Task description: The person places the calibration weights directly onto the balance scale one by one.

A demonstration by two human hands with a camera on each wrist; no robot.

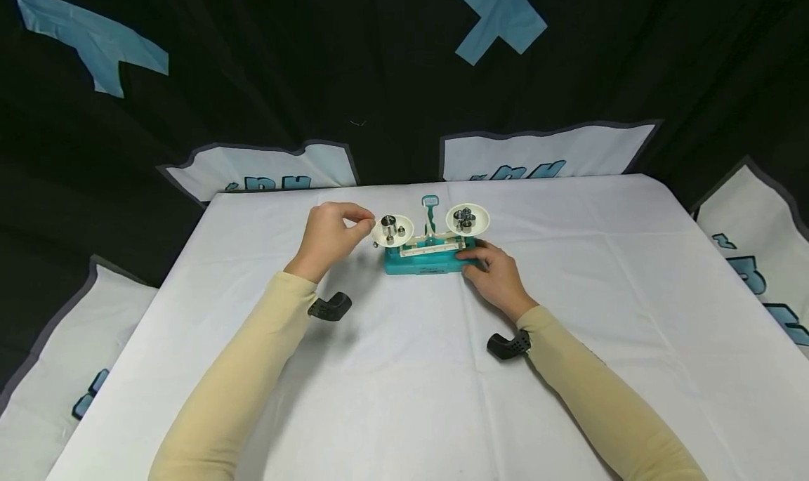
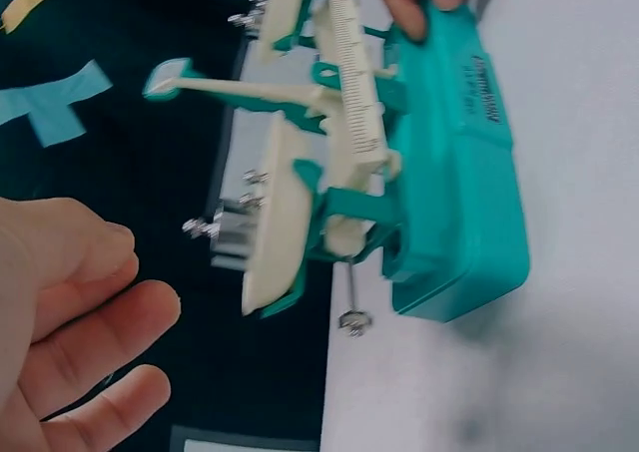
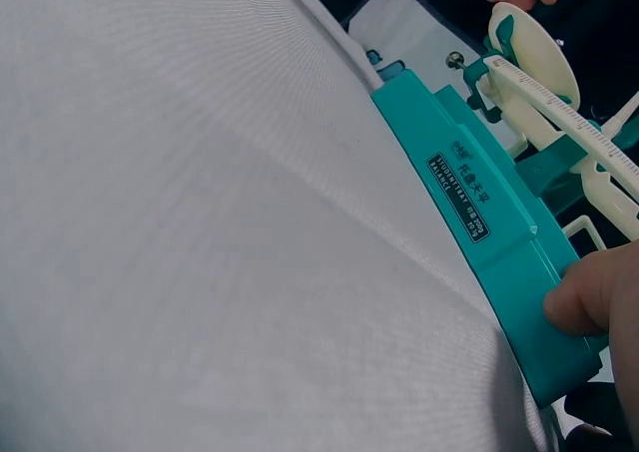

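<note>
A tray balance with a teal base (image 1: 422, 263) stands on the table. Its left pan (image 1: 406, 229) carries metal weights (image 1: 388, 225) of different sizes, and several more weights (image 1: 465, 220) are grouped on the right pan (image 1: 483, 220). My left hand (image 1: 331, 235) hovers beside the left pan with bent fingers; the left wrist view shows a gap between its fingertips (image 2: 155, 307) and the pan (image 2: 278, 223). With thumb and fingers, my right hand (image 1: 496, 274) grips the right end of the base, the thumb (image 3: 577, 300) pressing its front side.
A white cloth covers the table (image 1: 404, 397). Behind it hangs a black curtain (image 1: 284, 81) with pale blue patches and white lettered panels. A metal adjusting nut (image 2: 354, 322) sticks out from the beam's left end. Black wrist cameras sit on both wrists.
</note>
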